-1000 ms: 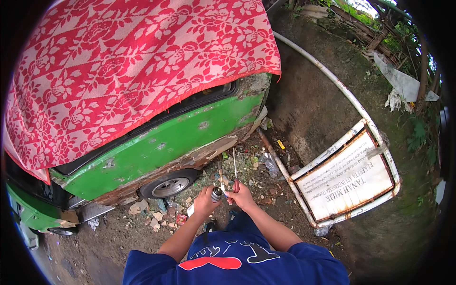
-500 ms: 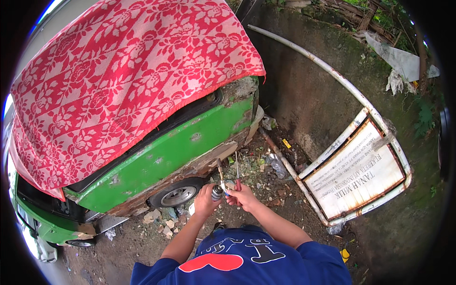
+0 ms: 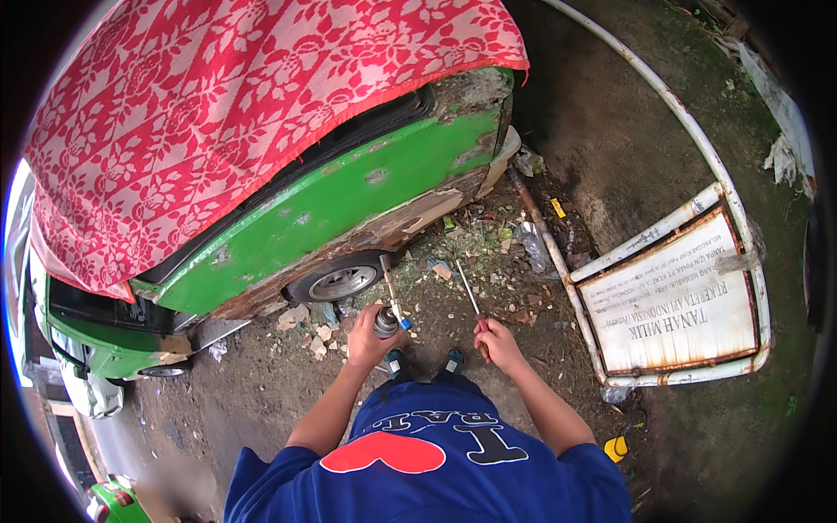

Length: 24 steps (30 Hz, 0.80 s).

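Observation:
My left hand (image 3: 366, 342) is wrapped round a blowtorch (image 3: 388, 320) with a dark canister top, a blue knob and a metal nozzle that points away from me. No flame shows at its tip. In my right hand (image 3: 501, 344) is a screwdriver (image 3: 469, 288), gripped by its dark red handle, its long metal shaft slanting forward and left. The two tools are apart from each other. Beyond the torch stands a green car (image 3: 331, 209) with scraped paint patches and a rusty brown lower edge. Its wheel (image 3: 343, 281) is just past the nozzle.
A red and pink floral blanket (image 3: 261, 113) covers the car's top. To the right leans a white metal frame with a rusty signboard (image 3: 671, 305). Paint flakes, stones and litter (image 3: 318, 336) strew the dirt ground. A yellow scrap (image 3: 615, 449) lies at my right.
My hands were close together at the torch's knob; now the right hand with the screwdriver has moved off to the right. My view has tilted further down, showing my feet.

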{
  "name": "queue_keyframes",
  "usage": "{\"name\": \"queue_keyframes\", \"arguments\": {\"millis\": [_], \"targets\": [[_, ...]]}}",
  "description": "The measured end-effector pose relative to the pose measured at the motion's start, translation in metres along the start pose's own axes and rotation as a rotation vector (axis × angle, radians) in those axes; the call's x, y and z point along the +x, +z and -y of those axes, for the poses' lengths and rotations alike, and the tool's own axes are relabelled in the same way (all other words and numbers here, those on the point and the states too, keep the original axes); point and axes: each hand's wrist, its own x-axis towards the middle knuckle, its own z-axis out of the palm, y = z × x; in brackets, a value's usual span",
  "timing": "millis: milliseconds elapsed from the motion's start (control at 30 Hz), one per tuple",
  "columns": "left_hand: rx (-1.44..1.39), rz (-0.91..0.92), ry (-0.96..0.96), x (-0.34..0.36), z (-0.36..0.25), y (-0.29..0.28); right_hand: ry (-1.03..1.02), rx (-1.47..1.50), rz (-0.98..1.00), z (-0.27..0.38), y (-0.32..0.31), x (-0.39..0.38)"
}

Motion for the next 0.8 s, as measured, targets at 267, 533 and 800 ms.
{"name": "queue_keyframes", "arguments": {"millis": [267,533,800], "targets": [[-0.003,-0.168,-0.119,-0.055,0.059,-0.046,0.008,-0.036,0.029,-0.009,0.059,-0.012],[-0.157,-0.381,-0.302,-0.133,0.155,-0.126,-0.08,-0.155,0.176,-0.018,0.194,0.022],[-0.091,-0.573,-0.378,-0.235,0.268,-0.24,-0.044,-0.149,0.355,-0.037,0.38,0.04]]}}
